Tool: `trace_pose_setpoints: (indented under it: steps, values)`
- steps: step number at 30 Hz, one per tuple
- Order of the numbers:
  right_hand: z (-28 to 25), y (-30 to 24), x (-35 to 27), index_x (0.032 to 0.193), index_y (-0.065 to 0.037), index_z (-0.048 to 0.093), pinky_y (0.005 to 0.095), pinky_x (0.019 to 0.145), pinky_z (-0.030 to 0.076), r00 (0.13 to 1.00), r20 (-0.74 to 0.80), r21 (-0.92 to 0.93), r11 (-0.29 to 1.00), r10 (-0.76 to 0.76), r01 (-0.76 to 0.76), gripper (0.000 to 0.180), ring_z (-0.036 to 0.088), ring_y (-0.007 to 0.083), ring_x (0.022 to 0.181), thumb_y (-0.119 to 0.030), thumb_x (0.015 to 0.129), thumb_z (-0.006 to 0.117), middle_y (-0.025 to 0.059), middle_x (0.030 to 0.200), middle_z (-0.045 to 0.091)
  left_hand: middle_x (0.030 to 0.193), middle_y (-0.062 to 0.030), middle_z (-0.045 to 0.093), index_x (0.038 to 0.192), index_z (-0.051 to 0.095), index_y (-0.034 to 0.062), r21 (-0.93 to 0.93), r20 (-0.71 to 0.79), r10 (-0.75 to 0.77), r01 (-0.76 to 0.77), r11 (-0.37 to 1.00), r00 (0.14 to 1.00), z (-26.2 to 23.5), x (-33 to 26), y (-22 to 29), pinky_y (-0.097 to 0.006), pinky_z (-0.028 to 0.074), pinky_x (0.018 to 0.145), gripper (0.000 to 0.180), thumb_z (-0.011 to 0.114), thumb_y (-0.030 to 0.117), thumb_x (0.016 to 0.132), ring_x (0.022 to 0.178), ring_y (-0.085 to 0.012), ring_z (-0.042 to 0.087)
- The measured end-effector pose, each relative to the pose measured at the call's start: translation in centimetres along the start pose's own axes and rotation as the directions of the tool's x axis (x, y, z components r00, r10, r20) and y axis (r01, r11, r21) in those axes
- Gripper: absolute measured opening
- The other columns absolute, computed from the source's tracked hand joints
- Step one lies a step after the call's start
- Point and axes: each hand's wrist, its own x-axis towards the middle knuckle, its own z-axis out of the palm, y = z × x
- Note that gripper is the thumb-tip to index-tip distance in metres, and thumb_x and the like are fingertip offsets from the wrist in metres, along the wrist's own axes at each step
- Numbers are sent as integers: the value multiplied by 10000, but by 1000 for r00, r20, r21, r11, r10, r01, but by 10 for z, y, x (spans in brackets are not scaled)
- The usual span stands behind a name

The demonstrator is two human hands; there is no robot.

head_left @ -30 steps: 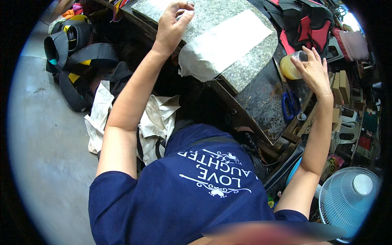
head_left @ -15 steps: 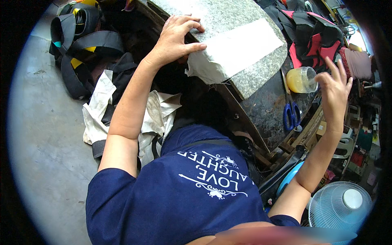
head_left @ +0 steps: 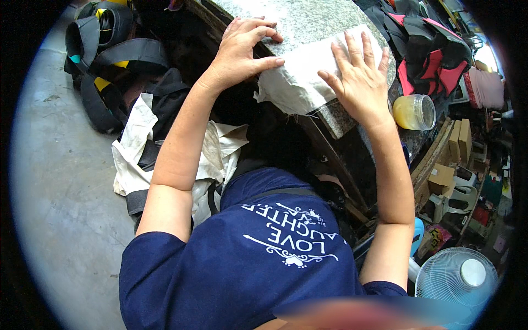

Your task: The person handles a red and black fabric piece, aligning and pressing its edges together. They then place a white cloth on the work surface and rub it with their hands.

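A white piece of cloth (head_left: 300, 80) lies over the speckled grey stone slab (head_left: 297, 14), its frayed near edge hanging past the slab's side. My right hand (head_left: 360, 85) rests flat on the right part of the cloth, fingers spread. At the cloth's left edge is my left hand (head_left: 242, 52), thumb stretched toward the fabric and the other fingers bent over the slab's edge; it is open. Just right of my right wrist, an open clear jar (head_left: 408, 113) of yellowish paste lies tilted on the dark bench top. The scissors are almost wholly behind my right forearm.
Black straps with yellow parts (head_left: 129, 55) and loose white fabric (head_left: 132, 148) are heaped at the left. Black and pink pieces (head_left: 434, 60) are stacked beyond the jar. Cardboard boxes (head_left: 443, 179) and a fan (head_left: 456, 283) stand at the right.
My right hand has moved left from the jar's mouth onto the cloth, flattening out there. My left hand has stayed at the cloth's left edge. The scissors have gone behind my forearm.
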Motion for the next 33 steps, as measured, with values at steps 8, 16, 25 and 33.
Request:
trace_pose_setpoints:
  steps: [8, 16, 25, 33]
  values:
    - [-23, -1, -6, 1278, -134, 681, 700, 1157, 81, 998, 30, -67, 996, -63, 65, 726, 340, 347, 1466, -716, 920, 436, 97, 1501, 503, 1328, -80, 614, 1120, 717, 177, -18, -11, -4, 4, 1000, 1000, 2, 1, 0, -465, 216, 1212, 449, 766, 464, 778, 1334, -252, 491]
    - [0, 15, -12, 1350, -265, 626, 742, 1121, 92, 999, -9, -103, 994, -41, 40, 634, 335, 327, 1465, -704, 941, 419, 96, 1494, 497, 877, -99, 719, 980, 746, 105, -207, -38, -28, 19, 978, 999, -9, 44, 2, -364, 526, 776, 274, 725, 330, 826, 826, -264, 673]
    - [-5, 13, -14, 1347, -306, 622, 735, 1111, 115, 1000, 0, -125, 992, 7, -7, 629, 383, 304, 1419, -721, 950, 366, 100, 1480, 485, 764, -103, 730, 968, 773, 51, -157, 623, -20, 150, 976, 782, 80, 168, 25, -396, 526, 627, 355, 736, 370, 819, 660, -209, 659]
    - [-13, 19, -8, 1283, -299, 671, 730, 1106, 124, 1000, -25, -166, 986, -13, 8, 638, 403, 289, 1393, -728, 954, 333, 105, 1458, 501, 804, -86, 727, 1044, 732, 73, -325, 593, -101, 351, 878, 799, 96, 176, 19, -352, 531, 649, 294, 726, 285, 840, 688, -182, 655]
